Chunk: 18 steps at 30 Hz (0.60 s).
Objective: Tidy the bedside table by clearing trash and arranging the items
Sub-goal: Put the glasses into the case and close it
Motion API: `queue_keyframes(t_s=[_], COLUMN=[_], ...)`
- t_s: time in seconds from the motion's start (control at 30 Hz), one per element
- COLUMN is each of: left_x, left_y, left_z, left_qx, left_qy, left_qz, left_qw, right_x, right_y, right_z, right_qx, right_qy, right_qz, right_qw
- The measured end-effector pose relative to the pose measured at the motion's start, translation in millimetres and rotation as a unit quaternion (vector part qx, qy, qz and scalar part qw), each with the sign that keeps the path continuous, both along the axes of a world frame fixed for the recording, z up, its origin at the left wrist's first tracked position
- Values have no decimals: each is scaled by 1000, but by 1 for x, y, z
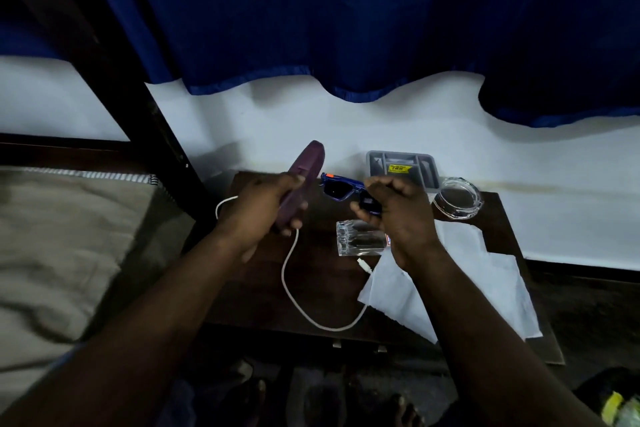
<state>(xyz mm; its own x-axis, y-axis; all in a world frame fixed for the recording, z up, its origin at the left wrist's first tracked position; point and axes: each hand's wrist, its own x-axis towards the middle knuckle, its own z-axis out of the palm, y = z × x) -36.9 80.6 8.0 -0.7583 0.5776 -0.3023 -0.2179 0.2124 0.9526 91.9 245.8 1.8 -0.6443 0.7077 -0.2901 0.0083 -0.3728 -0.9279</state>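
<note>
1. Your left hand (266, 206) grips a purple case (306, 173), fingers curled round it.
2. Your right hand (398, 218) pinches blue sunglasses (337, 189) with curled fingers.
3. Both your bare forearms reach forward, with the hands near each other.

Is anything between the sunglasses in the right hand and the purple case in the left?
Nothing visible: the right hand holds the sunglasses beside the purple case in the left hand; nothing lies between them. Whether the case is open, I cannot tell.
</note>
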Motion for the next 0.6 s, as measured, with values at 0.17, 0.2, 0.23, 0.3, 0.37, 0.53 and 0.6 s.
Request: queue_keyframes(t_s=[0.17,0.2,0.23,0.3,0.37,0.53,0.6], left_x=[21,21,20,18,18,3,-3], left_y=[-22,-22,-22,-19,-17,-13,-12], left_z=[-8,-10,-11,-13,-14,-18,-18], left_qx=[3,-3,-9,-17,-27,-48,-64], left_qy=[-32,-27,-21,2,55,248,360], left_qz=[-2,-1,7,29,35,-22,-58], left_qw=[999,1000,1000,999,998,967,929], right_x=[-1,-2,-3,-6,-12,-25,-28], right_y=[-18,-22,-25,-32,-38,-44,-44], right_z=[-2,-3,-5,-9,-12,-15,-14], right_qx=[37,48,59,76,90,55,41], right_qy=[-29,-34,-40,-58,-75,-56,-35], right_qz=[45,55,63,70,67,61,76], right_qw=[998,997,995,993,991,995,996])
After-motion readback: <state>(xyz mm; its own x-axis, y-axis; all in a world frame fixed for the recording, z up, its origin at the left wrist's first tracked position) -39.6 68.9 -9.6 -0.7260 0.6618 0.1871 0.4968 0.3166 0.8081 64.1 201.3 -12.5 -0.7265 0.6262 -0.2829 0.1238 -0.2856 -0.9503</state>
